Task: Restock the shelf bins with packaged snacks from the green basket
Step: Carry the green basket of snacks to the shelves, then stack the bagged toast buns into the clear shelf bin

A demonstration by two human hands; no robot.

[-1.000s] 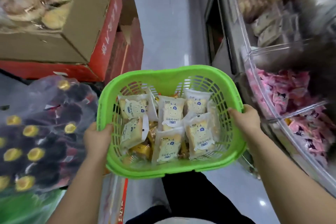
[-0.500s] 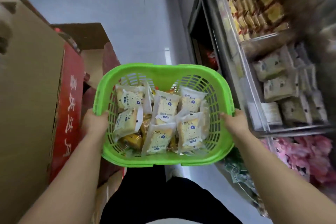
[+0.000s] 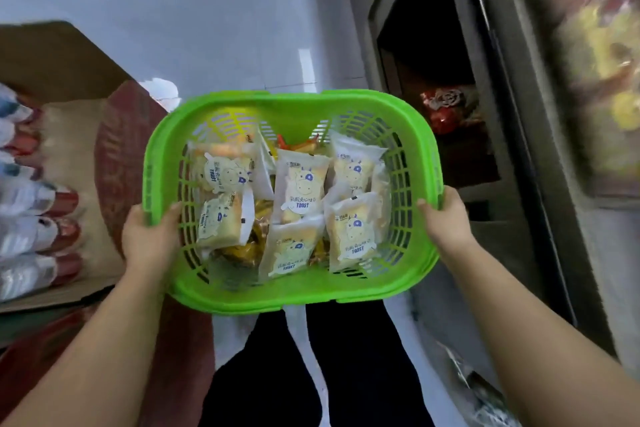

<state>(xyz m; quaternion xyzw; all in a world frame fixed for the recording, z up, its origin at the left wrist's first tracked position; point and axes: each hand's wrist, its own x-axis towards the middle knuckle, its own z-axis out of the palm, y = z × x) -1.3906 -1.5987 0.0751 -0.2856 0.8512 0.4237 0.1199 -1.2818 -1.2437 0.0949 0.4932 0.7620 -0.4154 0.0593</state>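
Note:
A bright green slotted basket [image 3: 294, 295] is held out in front of me at waist height. My left hand [image 3: 149, 239] grips its left rim, thumb over the edge. My right hand [image 3: 446, 218] grips the right rim the same way. Inside lie several white toast packets [image 3: 301, 187] printed with a cartoon cow, over yellow-orange wrapped snacks [image 3: 259, 229] underneath. The shelf unit [image 3: 540, 149] runs along the right; its bins [image 3: 595, 55] at upper right are blurred.
An open cardboard box [image 3: 79, 135] with red sides stands at left, beside packaged goods [image 3: 27, 218] in white and red. A dark lower shelf opening holds a red packet [image 3: 446, 111]. Pale tiled floor [image 3: 207, 10] stretches ahead. My dark trousers show below the basket.
The view has swung forward along the aisle. The clear bins of pink and tan snacks have slid out of sight to the right. Both hands keep the same grip on the basket.

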